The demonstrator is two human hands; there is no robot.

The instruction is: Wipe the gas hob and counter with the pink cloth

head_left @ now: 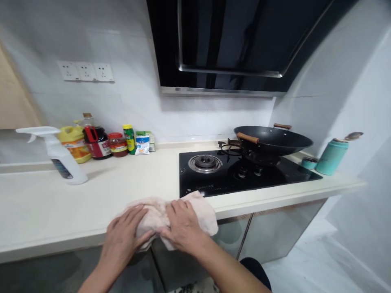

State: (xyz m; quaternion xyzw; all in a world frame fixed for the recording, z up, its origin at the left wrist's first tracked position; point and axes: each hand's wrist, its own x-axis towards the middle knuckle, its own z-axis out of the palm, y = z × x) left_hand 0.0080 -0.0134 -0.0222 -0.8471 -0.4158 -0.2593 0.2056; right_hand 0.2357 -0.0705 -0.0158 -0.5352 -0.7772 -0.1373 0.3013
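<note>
A pale pink cloth [205,209] lies bunched over the front edge of the white counter [128,179], its right part close to the stove's near left corner. My left hand [124,234] grips the cloth's left side, fingers curled over it. On the middle of the same cloth, my right hand [181,224] holds with fingers bent and thumb toward the left hand. Part of the cloth hangs below the counter edge. The black gas stove [207,187] sits just beyond my right hand.
A white spray bottle [65,158] stands at left. Behind it are a yellow jug [75,142], a dark bottle [99,146], a red-lidded jar [117,145] and seasoning packets [142,144]. A black wok [271,140] rests on the right burner, near a teal container [332,156]. A range hood [226,44] hangs above.
</note>
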